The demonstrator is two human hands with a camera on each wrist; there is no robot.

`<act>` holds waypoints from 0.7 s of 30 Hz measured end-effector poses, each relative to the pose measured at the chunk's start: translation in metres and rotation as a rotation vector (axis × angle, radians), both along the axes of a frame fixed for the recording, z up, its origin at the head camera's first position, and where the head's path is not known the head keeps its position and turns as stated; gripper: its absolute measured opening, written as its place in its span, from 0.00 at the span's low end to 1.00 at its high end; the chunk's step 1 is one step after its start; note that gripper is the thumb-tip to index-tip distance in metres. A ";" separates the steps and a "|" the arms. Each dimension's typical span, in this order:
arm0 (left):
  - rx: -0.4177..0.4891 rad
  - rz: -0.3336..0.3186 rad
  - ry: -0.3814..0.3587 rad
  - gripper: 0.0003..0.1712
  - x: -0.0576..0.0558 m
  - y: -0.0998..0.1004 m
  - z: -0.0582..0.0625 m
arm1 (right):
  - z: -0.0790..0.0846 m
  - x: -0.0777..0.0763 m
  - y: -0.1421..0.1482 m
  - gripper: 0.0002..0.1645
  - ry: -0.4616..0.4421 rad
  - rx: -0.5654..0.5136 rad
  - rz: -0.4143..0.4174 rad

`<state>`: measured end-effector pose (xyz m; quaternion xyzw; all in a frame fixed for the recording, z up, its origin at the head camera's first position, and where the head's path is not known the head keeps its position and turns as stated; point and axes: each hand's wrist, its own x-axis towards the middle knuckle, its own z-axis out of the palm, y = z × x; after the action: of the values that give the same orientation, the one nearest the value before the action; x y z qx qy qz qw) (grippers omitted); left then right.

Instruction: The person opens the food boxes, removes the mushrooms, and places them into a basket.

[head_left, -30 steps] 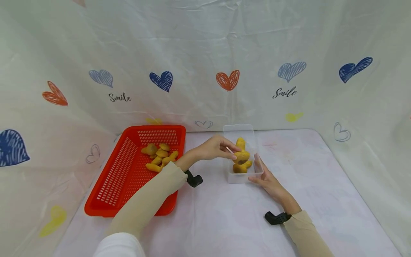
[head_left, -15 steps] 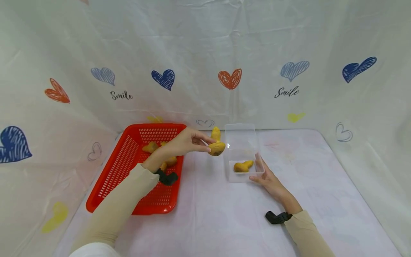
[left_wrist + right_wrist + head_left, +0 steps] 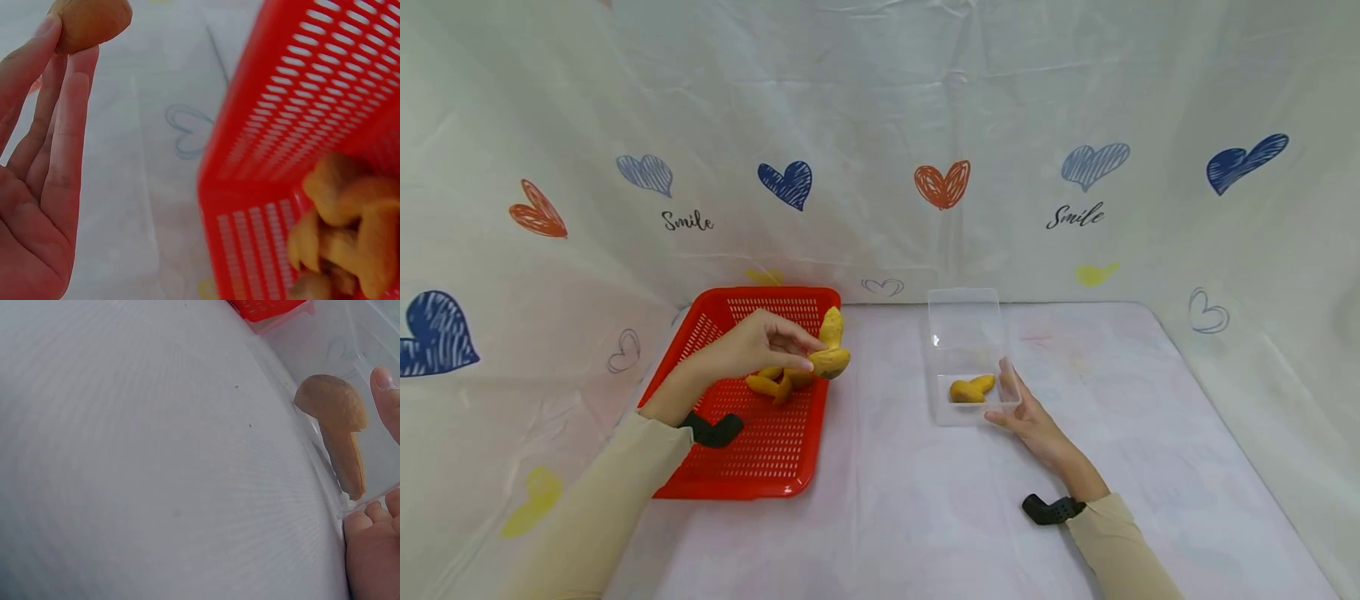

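My left hand (image 3: 752, 343) pinches a yellow-brown mushroom (image 3: 830, 364) between thumb and fingertips, cap down and stem up, over the right rim of the red basket (image 3: 811, 467). In the left wrist view only the cap of that mushroom (image 3: 94, 25) shows at the top edge. A clear plastic box (image 3: 947, 419) stands to the right with its lid up at the back. One mushroom (image 3: 970, 390) lies on its side inside. My right hand (image 3: 1037, 427) holds the box at its near right corner, thumb on the front and fingers along the side.
Several more mushrooms (image 3: 350, 231) are piled in the far part of the basket. White table cloth (image 3: 883, 467) separates the basket from the box. A white curtain (image 3: 865, 100) printed with hearts hangs right behind both.
My left hand has lifted a mushroom from the box and carried it left to the basket's edge. One mushroom stays in the box. My right hand keeps its place at the corner.
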<state>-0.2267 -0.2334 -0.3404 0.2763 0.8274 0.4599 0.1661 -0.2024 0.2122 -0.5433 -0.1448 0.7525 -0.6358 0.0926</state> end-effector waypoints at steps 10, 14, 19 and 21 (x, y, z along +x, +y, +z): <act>-0.089 0.002 -0.035 0.15 0.012 -0.044 -0.019 | 0.001 0.001 0.000 0.59 0.000 -0.002 -0.005; -0.100 -0.053 -0.068 0.14 0.014 -0.054 -0.028 | 0.002 0.001 -0.001 0.59 -0.005 -0.005 -0.008; -0.106 -0.079 -0.124 0.13 0.013 -0.062 -0.041 | 0.001 0.001 -0.001 0.59 -0.001 -0.015 -0.004; -0.109 -0.085 -0.154 0.13 0.012 -0.065 -0.046 | 0.001 0.001 -0.001 0.59 0.004 -0.011 -0.001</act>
<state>-0.2145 -0.2980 -0.3864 0.2656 0.8235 0.4268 0.2631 -0.2017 0.2116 -0.5427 -0.1464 0.7492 -0.6396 0.0901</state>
